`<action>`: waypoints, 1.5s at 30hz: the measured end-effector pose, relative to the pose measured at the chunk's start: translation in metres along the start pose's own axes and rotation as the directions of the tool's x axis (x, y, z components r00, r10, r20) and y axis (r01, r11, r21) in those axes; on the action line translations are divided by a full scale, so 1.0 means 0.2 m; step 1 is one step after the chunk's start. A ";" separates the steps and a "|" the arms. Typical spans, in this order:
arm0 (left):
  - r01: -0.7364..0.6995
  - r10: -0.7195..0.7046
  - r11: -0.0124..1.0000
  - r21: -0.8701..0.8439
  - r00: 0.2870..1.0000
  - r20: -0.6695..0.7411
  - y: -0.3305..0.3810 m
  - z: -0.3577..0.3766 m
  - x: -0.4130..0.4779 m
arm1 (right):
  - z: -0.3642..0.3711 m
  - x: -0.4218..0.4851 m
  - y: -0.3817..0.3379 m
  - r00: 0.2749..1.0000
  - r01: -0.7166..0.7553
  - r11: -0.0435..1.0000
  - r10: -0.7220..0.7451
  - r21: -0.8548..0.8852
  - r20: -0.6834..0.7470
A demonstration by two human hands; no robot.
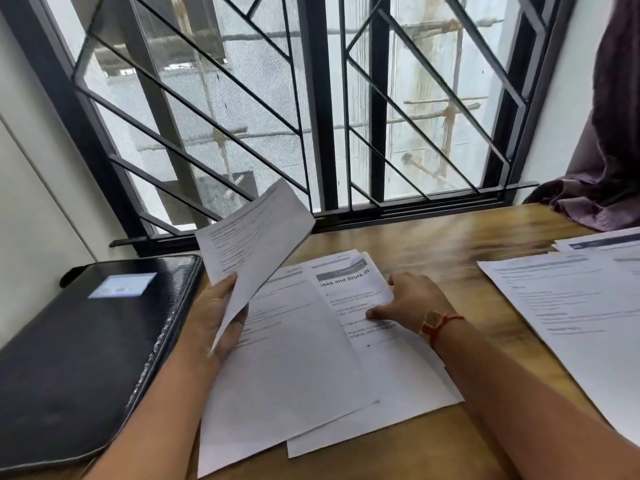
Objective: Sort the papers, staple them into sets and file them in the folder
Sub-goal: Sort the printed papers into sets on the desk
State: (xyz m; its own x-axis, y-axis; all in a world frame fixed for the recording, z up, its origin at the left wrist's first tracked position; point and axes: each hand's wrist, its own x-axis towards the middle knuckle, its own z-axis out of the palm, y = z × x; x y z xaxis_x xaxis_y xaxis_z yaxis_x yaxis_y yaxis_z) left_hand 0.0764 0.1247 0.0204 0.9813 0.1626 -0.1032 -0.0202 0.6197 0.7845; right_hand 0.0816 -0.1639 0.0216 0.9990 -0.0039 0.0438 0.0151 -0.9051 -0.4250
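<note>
Wooden desk (433, 244) below barred window (322, 98). Left hand (214, 317): fingers grasping one raised sheet (256, 237); folder (86, 341) just left of it. Right hand (412, 299): on the right edge of the pile (294, 358), grip unclear.

One folder (86, 341) lies at nine o'clock. Papers make three lots: held sheet (256, 244) at eleven, middle pile (294, 368) at six, side pile (571, 306) at three. Hands number two: left hand (211, 320), right hand (412, 299).

A wooden table (450, 244) is carrying a black zipped folder (79, 341) lying at its left edge, loose papers (294, 375) overlapping in the middle, more sheets (571, 306) spreading at the right, and a purple cloth (588, 206) resting on its far right corner.
</note>
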 end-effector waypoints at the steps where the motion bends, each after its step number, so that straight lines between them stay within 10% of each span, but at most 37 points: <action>1: -0.008 0.008 1.000 0.017 1.000 0.001 0.00 0.01 -0.01 | -0.01 0.00 0.00 1.000 -0.015 1.000 0.015 0.027 0.006; 17: -0.067 0.047 0.968 0.243 0.995 0.086 -0.01 -0.08 0.04 | -0.07 0.08 0.12 0.961 -0.058 0.976 0.111 0.209 -0.254; 26: -0.131 0.103 0.932 0.337 0.990 0.100 -0.02 -0.02 0.02 | -0.16 0.12 0.17 0.718 0.230 0.849 0.182 0.476 -0.671; 38: -0.153 0.116 0.941 0.301 0.984 0.138 -0.03 -0.01 0.00 | -0.22 0.16 0.26 0.574 0.342 0.733 0.333 0.588 -0.748; 45: -0.146 0.112 0.960 0.237 0.982 0.151 -0.02 0.00 -0.02 | -0.22 0.18 0.28 0.642 0.291 0.706 0.356 0.646 -0.679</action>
State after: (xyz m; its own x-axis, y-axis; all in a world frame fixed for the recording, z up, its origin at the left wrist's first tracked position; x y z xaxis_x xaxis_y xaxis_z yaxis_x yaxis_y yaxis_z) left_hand 0.0726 0.1213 0.0186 0.9904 0.1133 0.0793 -0.1177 0.3896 0.9134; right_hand 0.1170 -0.2341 0.0397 0.6192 -0.6131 0.4907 0.3282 -0.3657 -0.8710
